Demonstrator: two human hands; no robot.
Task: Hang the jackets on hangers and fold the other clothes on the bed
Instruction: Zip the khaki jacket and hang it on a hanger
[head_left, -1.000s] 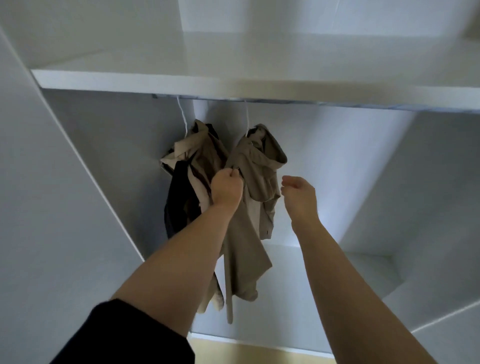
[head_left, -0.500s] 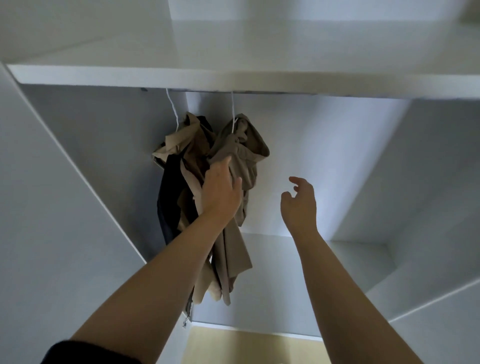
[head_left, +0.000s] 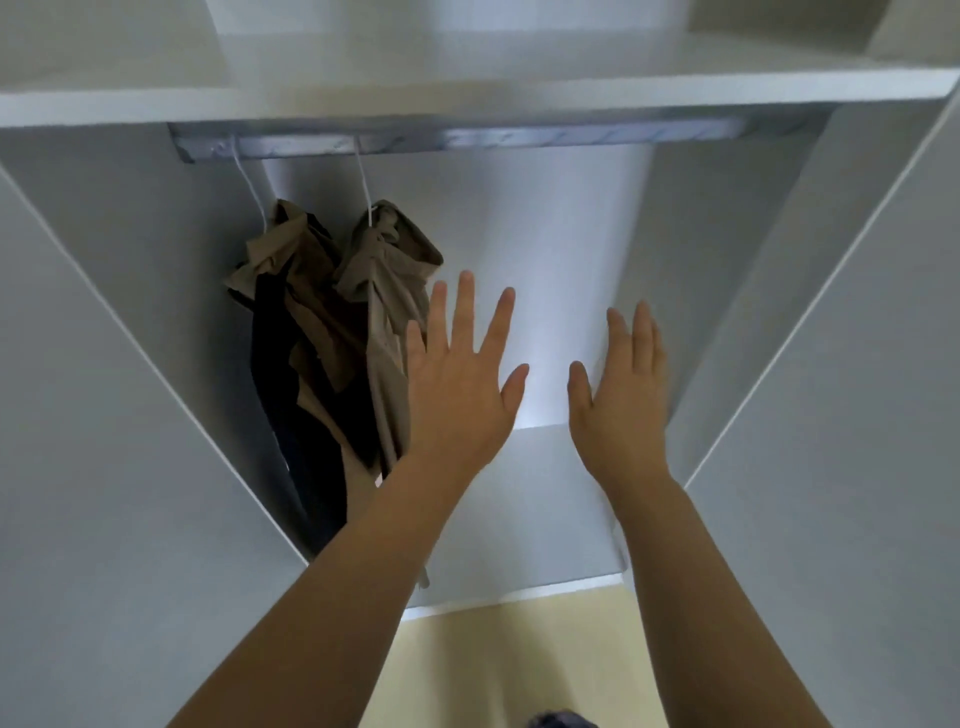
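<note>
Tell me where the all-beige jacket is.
Head view, left of centre: the all-beige jacket hangs on the rail, right of the beige-and-navy jacket.

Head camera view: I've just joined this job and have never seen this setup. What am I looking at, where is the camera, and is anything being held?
There is no machine here. A person works with bare hands, and the single picture comes from a camera worn on their head, looking into a white wardrobe. The two arms reaching in from the bottom are the person's own. The left hand and the right hand are both open with straight fingers, and neither holds anything. Under the shelf runs a metal rail. At its left end two garments hang on white hangers: a tan and dark jacket and, beside it, a beige jacket. A strip of pale floor shows below.
</note>
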